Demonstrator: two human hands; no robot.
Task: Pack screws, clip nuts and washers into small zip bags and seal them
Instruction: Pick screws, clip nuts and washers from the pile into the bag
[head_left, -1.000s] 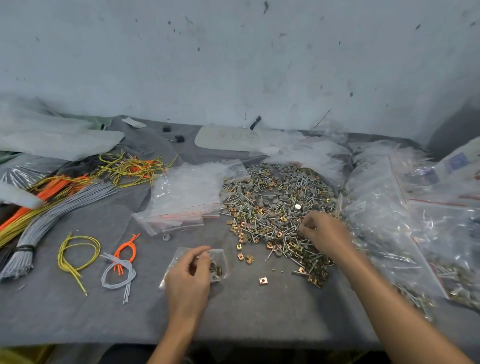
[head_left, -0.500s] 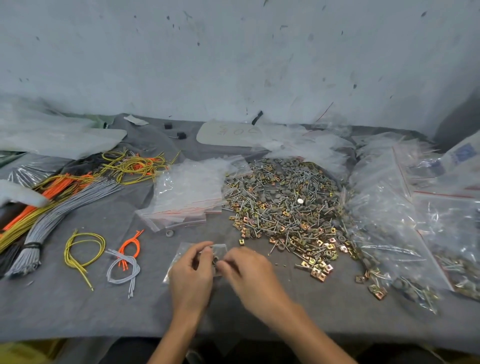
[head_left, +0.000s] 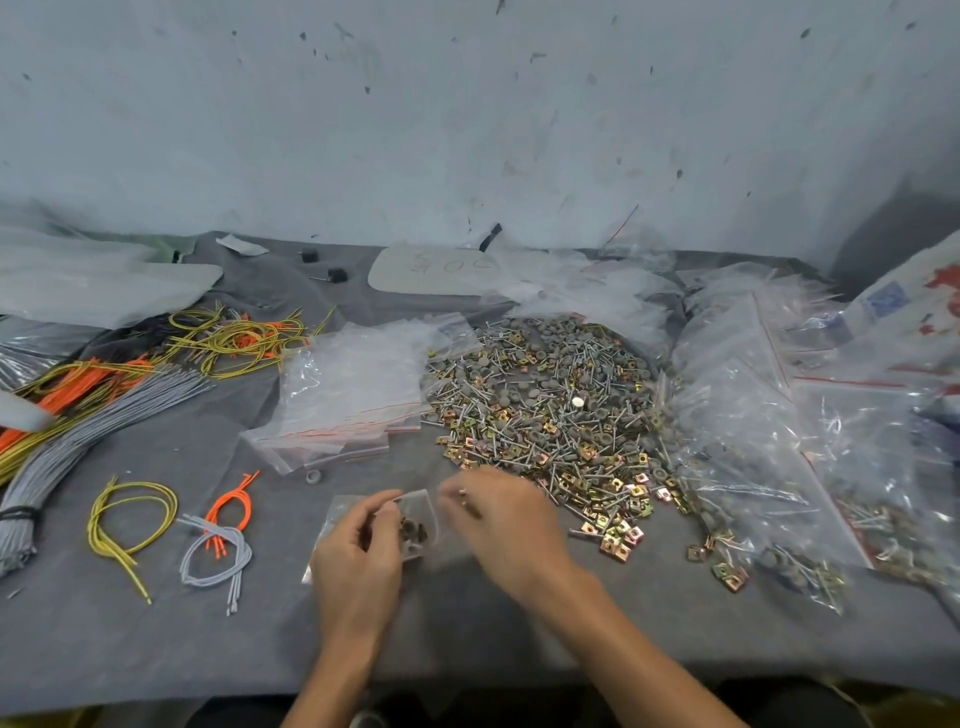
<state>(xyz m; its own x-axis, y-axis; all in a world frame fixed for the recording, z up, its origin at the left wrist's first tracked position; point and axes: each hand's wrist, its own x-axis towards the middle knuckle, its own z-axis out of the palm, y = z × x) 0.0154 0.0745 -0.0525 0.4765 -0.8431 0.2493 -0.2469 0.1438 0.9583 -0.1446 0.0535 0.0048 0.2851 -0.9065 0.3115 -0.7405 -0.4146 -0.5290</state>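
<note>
The hardware heap (head_left: 545, 410) has been left, and the right hand (head_left: 511, 519) has been brought back to the small zip bag (head_left: 421, 506).
The bag, lying on the grey cloth near the heap, is pinched at its mouth by the curled fingers of the left hand (head_left: 358, 561). What looks like a screw (head_left: 464, 493) is nipped in the right fingertips, so another piece is judged ready to go in.

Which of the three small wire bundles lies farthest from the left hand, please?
The yellow bundle, leftmost; the orange bundle and grey bundle lie nearer.
</note>
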